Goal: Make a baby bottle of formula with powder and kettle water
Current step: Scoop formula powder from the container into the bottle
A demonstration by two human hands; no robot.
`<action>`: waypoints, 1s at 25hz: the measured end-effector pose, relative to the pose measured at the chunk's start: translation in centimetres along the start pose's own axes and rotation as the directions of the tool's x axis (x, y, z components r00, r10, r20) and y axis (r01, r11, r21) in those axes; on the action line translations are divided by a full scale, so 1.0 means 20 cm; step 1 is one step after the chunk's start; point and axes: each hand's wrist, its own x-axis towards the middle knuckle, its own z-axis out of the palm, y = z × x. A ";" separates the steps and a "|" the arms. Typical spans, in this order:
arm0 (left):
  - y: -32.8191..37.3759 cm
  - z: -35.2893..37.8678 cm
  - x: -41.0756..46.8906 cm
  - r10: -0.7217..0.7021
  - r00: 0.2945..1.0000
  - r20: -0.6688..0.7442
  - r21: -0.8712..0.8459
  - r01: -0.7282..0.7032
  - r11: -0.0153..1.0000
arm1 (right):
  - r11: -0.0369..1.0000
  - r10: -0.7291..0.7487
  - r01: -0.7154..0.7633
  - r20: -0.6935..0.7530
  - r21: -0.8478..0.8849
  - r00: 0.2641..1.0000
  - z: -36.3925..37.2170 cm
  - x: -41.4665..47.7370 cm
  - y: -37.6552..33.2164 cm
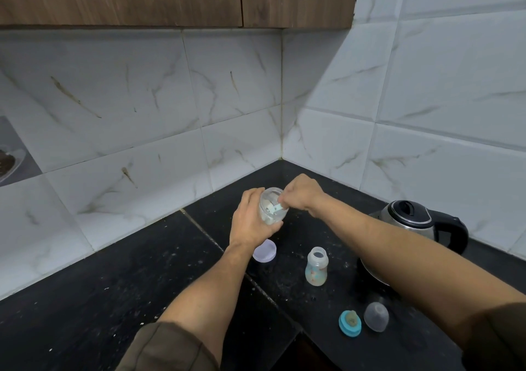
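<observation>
Clearly the powder step is in hand: the left hand [250, 219] holds the clear powder jar [270, 212] lifted off the bench [113, 285], near the back corner. Its fingers are curled round the jar's body, with the thumb on the near side. The jar is tipped so its open mouth faces the right hand [303, 195], which probably makes it easier to reach the powder low in the jar. The right hand's fingers are pressed together in a pinch on the handle of a pale blue scoop [277, 207] at the jar's mouth; whether the scoop is loaded I cannot tell. The jar's lavender lid [264, 252] lies on the bench just below the left wrist, out of the way but near enough to put back on. The baby bottle [316, 266] stands upright and uncapped on the bench, near the jar and below it in the view, so a filled scoop would have only a short way to travel. Its teal teat ring [350, 323] and clear cap [376, 316] are set aside nearer the person, just beside each other and away from the filling. The kettle [410, 216] stands to the right, lid closed and partly hidden behind the right forearm. It looks untouched, so my guess is that the water comes later.
</observation>
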 end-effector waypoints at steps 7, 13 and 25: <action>-0.04 -0.01 -0.01 -0.115 0.992 -0.042 -0.009 0.114 0.993 | 0.937 0.189 -0.208 0.093 0.279 0.978 -0.10 0.00 0.07; -0.05 0.01 -0.06 -0.127 0.992 0.005 0.027 0.127 0.992 | 0.930 0.185 -0.212 0.117 0.299 0.976 -0.06 -0.01 0.14; -0.14 0.01 -0.20 -0.182 0.980 0.081 0.128 0.171 0.977 | 0.970 0.126 -0.156 0.161 0.184 0.979 0.06 -0.05 0.19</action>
